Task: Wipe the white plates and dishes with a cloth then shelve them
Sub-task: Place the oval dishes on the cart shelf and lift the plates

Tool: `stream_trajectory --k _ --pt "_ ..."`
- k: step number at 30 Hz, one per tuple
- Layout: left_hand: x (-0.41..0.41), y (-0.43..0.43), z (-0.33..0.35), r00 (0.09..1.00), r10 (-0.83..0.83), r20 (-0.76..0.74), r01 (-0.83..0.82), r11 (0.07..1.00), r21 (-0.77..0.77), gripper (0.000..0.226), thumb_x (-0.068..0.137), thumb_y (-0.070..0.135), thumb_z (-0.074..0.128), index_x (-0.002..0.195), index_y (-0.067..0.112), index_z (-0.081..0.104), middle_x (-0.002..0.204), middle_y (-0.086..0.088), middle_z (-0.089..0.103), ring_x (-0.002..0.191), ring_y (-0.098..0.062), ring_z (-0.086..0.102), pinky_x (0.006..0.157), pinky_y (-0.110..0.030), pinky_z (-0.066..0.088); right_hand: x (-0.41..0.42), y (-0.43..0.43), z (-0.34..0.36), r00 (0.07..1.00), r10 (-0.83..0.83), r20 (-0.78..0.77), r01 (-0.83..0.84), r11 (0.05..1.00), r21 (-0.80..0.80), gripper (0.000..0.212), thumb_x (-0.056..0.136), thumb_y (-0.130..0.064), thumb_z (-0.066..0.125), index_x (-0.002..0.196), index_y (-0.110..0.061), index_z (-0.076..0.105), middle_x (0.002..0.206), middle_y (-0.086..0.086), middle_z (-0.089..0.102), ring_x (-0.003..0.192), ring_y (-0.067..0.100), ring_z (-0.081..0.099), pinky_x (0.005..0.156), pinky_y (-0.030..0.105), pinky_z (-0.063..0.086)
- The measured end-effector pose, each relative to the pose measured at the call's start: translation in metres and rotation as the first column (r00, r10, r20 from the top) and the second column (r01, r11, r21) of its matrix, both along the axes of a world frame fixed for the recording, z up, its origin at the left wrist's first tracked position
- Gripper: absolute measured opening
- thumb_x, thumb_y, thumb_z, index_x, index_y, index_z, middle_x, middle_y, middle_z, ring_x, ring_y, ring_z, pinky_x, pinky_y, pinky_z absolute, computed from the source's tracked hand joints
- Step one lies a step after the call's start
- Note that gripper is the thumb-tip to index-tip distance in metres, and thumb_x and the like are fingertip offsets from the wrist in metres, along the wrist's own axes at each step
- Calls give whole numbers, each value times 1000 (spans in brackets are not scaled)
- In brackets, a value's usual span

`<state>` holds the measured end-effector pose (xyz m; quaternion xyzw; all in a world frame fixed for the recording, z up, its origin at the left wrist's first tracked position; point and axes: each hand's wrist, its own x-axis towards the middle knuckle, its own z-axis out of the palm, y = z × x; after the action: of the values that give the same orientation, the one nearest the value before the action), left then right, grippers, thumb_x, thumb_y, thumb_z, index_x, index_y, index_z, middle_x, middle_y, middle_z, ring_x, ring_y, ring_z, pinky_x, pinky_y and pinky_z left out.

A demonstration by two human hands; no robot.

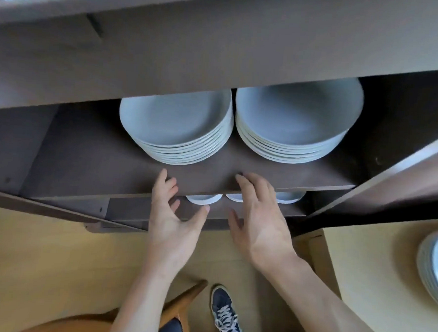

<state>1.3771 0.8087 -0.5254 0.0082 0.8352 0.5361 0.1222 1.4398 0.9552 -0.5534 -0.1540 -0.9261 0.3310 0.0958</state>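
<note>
- At the bottom of the frame are a blue shoe (227, 311) on the pale floor and, to its left, the edge of a wooden chair (185, 298).
- Both forearms rise from the lower edge towards the middle of the frame.
- The left hand (174, 222) is released, fingers spread and loosely bent, holding nothing. It sits in front of the shelf (91, 159) edge.
- The right hand (258, 218) is also released and empty. Its fingertips reach the front edge of the shelf, but I cannot tell whether they press on it.
- Just past the hands, small white dishes (203, 198) peek out from under the shelf, on the level below.
- Further in, two stacks of white plates stand side by side and nearly touching: the left stack (174, 120) directly above the left hand in the frame, the right stack (296, 114) above the right hand.
- No cloth is in view.
- At the right edge of the frame, another plate pile (436, 263) sits on a pale table (372, 262), well apart from both hands.
- That pile lies to the right of the hands, so the right hand is nearer. The next fetch probably means turning that way.
</note>
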Motion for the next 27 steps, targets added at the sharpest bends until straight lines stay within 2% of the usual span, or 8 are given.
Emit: stream_trajectory --k 3,7,13,16,18,22,24,27 --pt "47 22 -8 987 -147 -62 142 987 -81 91 87 6 79 159 28 27 145 9 51 134 2 47 117 -26 39 55 26 -11 999 22 32 -25 994 110 41 86 -8 71 126 -4 62 130 15 57 119 34 53 102 47 52" --pt "98 82 -30 914 -404 -46 394 907 -147 80 88 12 79 151 36 35 136 14 55 132 0 50 113 -27 42 139 73 -37 994 -84 72 78 994 77 32 86 -2 60 117 -6 68 124 11 58 115 32 57 92 46 54" --pt "168 195 -59 592 -803 70 802 577 -153 62 98 25 67 153 31 39 140 22 42 127 3 48 107 -18 43 260 143 -55 891 -443 98 437 897 72 36 81 11 67 108 -13 72 115 3 61 109 26 57 90 38 50" --pt "202 242 -70 446 -887 116 890 426 -161 64 102 28 61 158 29 31 148 17 36 134 -1 44 108 -21 41 313 172 -65 795 -598 108 590 802 97 35 81 9 69 108 -13 72 116 3 61 110 26 55 91 39 50" --pt "218 271 -80 398 -905 151 909 365 -202 70 102 31 61 161 28 23 154 12 30 139 -7 42 111 -27 42 341 192 -75 697 -709 106 699 705 119 33 82 5 70 111 -12 70 120 5 60 114 28 52 93 41 48" --pt "232 323 -102 401 -890 216 889 321 -327 92 99 39 64 165 24 2 164 3 19 147 -21 36 113 -38 39 374 235 -96 472 -862 182 861 496 113 39 87 -9 68 125 -6 59 132 14 51 122 33 45 97 34 35" --pt "232 346 -116 431 -869 241 874 336 -352 96 98 43 64 165 21 -2 165 -2 19 146 -25 37 111 -39 39 378 255 -108 382 -883 272 913 406 36 50 93 -22 66 138 -6 49 141 14 44 130 29 41 105 38 34" --pt "233 369 -136 518 -773 367 855 482 -192 80 98 39 62 160 19 15 156 -2 37 130 -23 49 96 -34 42 380 272 -132 306 -868 391 952 284 -113 67 97 -38 62 152 -12 35 148 7 39 131 25 49 108 46 43"
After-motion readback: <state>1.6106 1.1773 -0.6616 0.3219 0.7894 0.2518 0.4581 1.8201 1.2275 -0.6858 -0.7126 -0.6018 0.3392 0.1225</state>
